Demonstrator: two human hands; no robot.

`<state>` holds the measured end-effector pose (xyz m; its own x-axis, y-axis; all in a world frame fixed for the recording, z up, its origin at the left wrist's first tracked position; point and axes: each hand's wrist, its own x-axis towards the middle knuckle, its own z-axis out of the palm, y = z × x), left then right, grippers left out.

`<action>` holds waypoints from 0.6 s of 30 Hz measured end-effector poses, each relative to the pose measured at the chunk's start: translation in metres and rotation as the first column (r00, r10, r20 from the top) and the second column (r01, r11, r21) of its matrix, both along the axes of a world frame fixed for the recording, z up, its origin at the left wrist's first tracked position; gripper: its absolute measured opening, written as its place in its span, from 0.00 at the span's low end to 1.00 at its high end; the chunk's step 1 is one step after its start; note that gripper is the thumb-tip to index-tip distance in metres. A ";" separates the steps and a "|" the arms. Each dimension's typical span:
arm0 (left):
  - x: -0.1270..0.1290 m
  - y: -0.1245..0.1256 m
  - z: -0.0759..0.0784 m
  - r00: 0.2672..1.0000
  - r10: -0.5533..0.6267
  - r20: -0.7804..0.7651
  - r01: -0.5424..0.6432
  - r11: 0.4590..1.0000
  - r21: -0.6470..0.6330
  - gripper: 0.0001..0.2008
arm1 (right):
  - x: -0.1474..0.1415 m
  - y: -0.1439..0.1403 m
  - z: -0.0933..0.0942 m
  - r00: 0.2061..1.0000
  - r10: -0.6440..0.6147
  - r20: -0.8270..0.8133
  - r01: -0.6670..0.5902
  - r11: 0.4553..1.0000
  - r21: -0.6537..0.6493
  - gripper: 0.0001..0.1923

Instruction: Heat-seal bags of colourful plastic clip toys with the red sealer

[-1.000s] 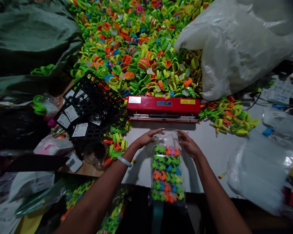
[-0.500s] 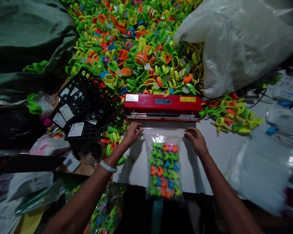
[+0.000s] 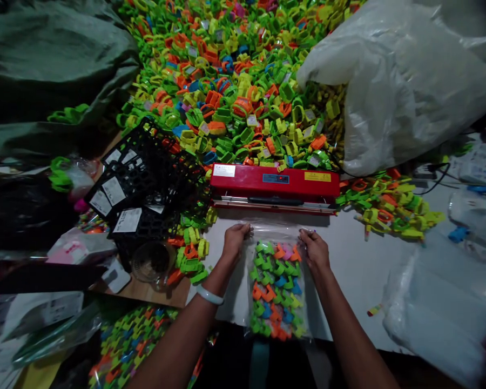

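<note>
A clear plastic bag [image 3: 276, 286] filled with small green, orange, blue and yellow plastic pieces lies on the white tabletop [image 3: 356, 265] in front of me. My left hand [image 3: 235, 240] grips the bag's upper left corner. My right hand [image 3: 314, 249] grips its upper right corner. The bag's open top edge lies just short of a red heat sealer [image 3: 273, 182], which stands directly behind it.
A huge heap of coloured plastic pieces [image 3: 235, 81] fills the table behind the sealer. A large translucent sack [image 3: 405, 81] lies at the right, black crates [image 3: 146, 183] with white labels and a glass cup [image 3: 154, 262] at the left, clear bags [image 3: 441, 308] at lower right.
My hands were spread wide at the bag's top near the sealer half a second ago; now they are closer together, gripping the corners, and the bag sits slightly back from the sealer.
</note>
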<state>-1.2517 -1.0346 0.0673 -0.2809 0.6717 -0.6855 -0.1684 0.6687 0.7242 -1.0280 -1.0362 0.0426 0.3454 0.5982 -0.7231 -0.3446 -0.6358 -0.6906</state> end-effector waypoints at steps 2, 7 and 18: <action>-0.004 0.007 -0.002 0.999 0.041 -0.023 -0.040 0.998 0.040 0.21 | -0.002 0.004 0.000 1.000 -0.009 0.018 0.009 0.999 0.033 0.23; -0.004 0.019 -0.006 0.989 0.077 -0.129 -0.065 0.994 0.091 0.16 | -0.014 0.016 0.003 1.000 -0.005 0.015 0.003 0.995 0.103 0.22; -0.004 0.028 0.041 0.999 -0.049 0.014 0.048 0.997 0.060 0.16 | -0.009 0.015 0.032 0.999 0.001 -0.034 0.003 0.991 0.132 0.19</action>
